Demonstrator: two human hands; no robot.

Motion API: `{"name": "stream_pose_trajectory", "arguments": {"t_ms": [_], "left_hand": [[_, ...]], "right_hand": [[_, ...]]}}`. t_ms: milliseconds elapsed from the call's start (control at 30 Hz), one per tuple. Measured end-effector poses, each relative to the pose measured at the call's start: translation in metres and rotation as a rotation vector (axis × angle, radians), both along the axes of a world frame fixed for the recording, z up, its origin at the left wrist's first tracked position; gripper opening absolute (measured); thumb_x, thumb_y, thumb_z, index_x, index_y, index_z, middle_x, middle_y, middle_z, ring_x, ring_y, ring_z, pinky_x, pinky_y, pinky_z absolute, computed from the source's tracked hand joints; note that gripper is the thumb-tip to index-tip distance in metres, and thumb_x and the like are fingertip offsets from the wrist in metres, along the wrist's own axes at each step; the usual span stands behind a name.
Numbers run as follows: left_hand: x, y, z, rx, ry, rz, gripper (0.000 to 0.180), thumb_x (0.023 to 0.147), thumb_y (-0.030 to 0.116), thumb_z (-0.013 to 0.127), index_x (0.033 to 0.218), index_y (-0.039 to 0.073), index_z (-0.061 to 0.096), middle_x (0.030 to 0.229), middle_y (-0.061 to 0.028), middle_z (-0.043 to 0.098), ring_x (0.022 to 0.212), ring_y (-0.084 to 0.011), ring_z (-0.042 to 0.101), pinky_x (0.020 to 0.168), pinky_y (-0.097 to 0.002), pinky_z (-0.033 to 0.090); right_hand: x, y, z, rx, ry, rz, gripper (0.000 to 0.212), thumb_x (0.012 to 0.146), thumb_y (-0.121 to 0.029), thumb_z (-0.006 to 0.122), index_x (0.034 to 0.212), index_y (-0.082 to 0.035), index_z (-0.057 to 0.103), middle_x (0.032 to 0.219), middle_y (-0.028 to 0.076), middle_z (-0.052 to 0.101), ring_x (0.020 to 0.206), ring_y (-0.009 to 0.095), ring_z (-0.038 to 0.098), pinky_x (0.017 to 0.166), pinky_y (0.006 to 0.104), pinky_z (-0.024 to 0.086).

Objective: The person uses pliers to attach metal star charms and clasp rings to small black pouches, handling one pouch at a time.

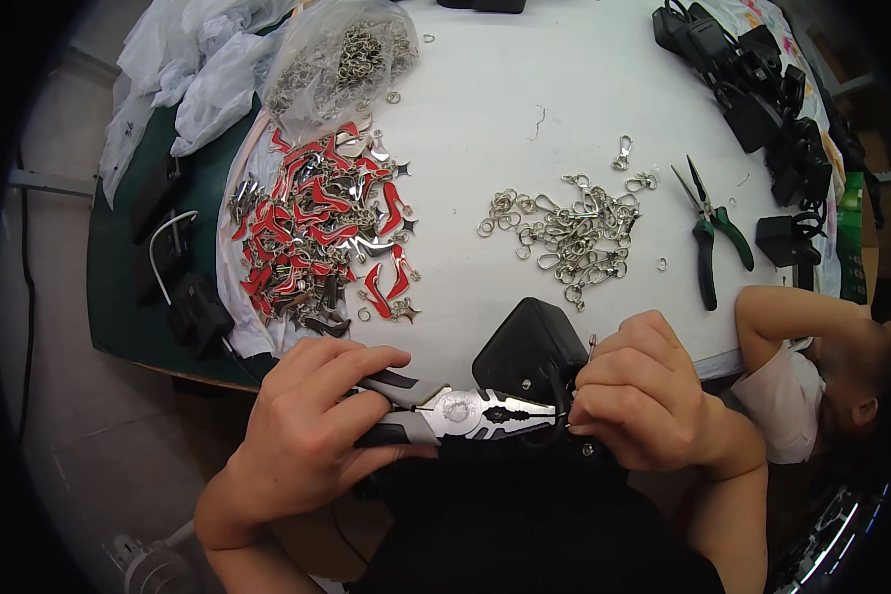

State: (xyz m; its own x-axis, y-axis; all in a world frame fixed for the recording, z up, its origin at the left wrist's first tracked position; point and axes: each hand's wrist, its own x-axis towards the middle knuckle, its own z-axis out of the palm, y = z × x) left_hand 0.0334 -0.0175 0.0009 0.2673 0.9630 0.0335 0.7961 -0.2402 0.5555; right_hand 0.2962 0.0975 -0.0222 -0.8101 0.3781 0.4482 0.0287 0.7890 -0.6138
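My left hand point(317, 436) is wrapped round the grey-and-black handles of a pair of combination pliers point(460, 414), whose jaws point right. Close to the jaw tips, my right hand point(648, 401) is closed in a pinch. Something small and metallic shows at its fingertips, too small and hidden to name. Just beyond the jaws, at the table's near edge, is a black box-shaped device point(532, 342). A heap of red high-heel charms point(317, 213) with small silver rings and stars lies to the left. Silver swivel clasps with key rings point(584, 233) are piled in the middle.
Needle-nose pliers point(705, 223) with green-and-black handles lie on the white tabletop point(485, 89). A clear bag of metal rings point(342, 64) stands far left, beside white plastic bags point(198, 69). Black power adapters point(752, 89) line the right edge. Another person's arm point(797, 312) rests there.
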Motion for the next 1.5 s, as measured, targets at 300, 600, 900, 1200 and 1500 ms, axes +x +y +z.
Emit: {"name": "stream_pose_trajectory", "arguments": {"t_ms": [300,600,900,1200,1500], "left_hand": [[0.002,0.007,0.006,0.038,0.044,-0.037,0.041,0.055,0.026,0.085,0.067,0.002,0.054,0.1,-0.0125,0.066,0.089,-0.0304,0.062,0.073,-0.0403,0.049],[-0.011,0.012,-0.014,0.114,0.072,0.021,0.041,0.053,0.024,0.087,0.069,0.003,0.056,0.084,-0.0106,0.064,0.071,-0.0277,0.061,0.061,-0.0386,0.047],[-0.022,0.02,-0.007,0.136,0.099,0.097,0.051,0.058,0.039,0.092,0.072,0.004,0.058,0.069,-0.0054,0.06,0.058,-0.0243,0.057,0.056,-0.035,0.045],[-0.026,0.02,-0.007,0.166,0.079,0.063,0.057,0.052,0.044,0.09,0.083,0.003,0.067,0.073,-0.0069,0.064,0.065,-0.0234,0.061,0.059,-0.0335,0.046],[-0.029,0.016,-0.008,0.159,0.048,0.082,0.056,0.054,0.047,0.088,0.082,0.003,0.067,0.073,-0.0061,0.065,0.066,-0.0237,0.062,0.06,-0.0335,0.046]], "right_hand": [[0.0,0.003,0.001,-0.052,0.006,0.0,0.022,0.071,-0.006,0.078,0.086,-0.003,0.061,0.078,0.004,0.058,0.072,0.021,0.057,0.066,0.0324,0.042],[0.07,0.051,-0.033,0.221,-0.37,-0.833,0.062,0.081,-0.024,0.078,0.127,0.008,0.051,0.128,0.023,0.053,0.117,0.037,0.051,0.101,0.0442,0.041],[0.096,0.069,-0.064,0.057,-0.687,-1.022,0.053,0.099,-0.026,0.055,0.137,0.01,0.042,0.127,0.025,0.051,0.119,0.039,0.048,0.103,0.0403,0.038],[0.05,0.014,0.024,-0.073,-0.434,-0.235,0.074,0.061,-0.035,0.084,0.12,0.002,0.059,0.107,0.016,0.055,0.091,0.032,0.057,0.079,0.0402,0.048],[0.035,0.009,0.037,0.172,-0.483,-0.192,0.073,0.063,-0.037,0.083,0.119,0.003,0.059,0.103,0.014,0.055,0.086,0.032,0.057,0.075,0.0414,0.048]]}}
